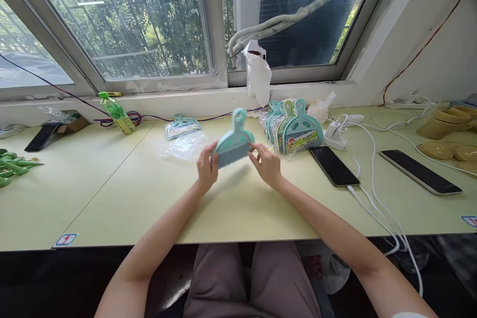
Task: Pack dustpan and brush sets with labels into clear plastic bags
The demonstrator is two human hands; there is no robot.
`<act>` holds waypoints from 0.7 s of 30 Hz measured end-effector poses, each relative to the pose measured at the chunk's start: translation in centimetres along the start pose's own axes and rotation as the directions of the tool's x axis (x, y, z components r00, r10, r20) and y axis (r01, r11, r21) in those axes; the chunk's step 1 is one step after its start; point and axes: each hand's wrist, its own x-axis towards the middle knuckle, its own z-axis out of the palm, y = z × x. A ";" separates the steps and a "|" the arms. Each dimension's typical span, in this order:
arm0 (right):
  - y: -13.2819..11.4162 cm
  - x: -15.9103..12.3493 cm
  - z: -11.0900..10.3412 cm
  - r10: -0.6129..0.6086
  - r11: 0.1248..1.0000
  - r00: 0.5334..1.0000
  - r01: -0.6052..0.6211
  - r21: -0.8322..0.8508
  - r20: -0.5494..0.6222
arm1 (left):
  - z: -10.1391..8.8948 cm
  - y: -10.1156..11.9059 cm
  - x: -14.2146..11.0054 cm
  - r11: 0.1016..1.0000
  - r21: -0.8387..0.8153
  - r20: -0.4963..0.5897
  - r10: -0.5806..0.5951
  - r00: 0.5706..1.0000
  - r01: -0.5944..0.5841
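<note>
A small teal hand brush [235, 140] with pale bristles is held up above the table, its looped handle pointing away from me. My left hand [207, 166] grips its left end between thumb and fingers. At the other end, my right hand [267, 163] pinches the brush's right edge. Behind it lie a flat clear plastic bag [185, 145] and one wrapped teal brush set [182, 126]. To the right stands a row of several wrapped brush-and-dustpan sets [302, 129], mostly teal with a green one among them.
A green-capped bottle [118, 113] stands at the back left, near a coiled cable. Right of the packs lie a black phone [334, 166], a second dark device [420, 172], a power strip [335, 135] and white cables. Green objects [17, 165] lie far left.
</note>
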 end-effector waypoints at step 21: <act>-3.1 -1.8 0.6 0.429 0.734 0.899 -0.293 0.613 -0.084 | 1.5 2.6 -1.4 0.781 0.137 0.000 0.616 0.788 -0.610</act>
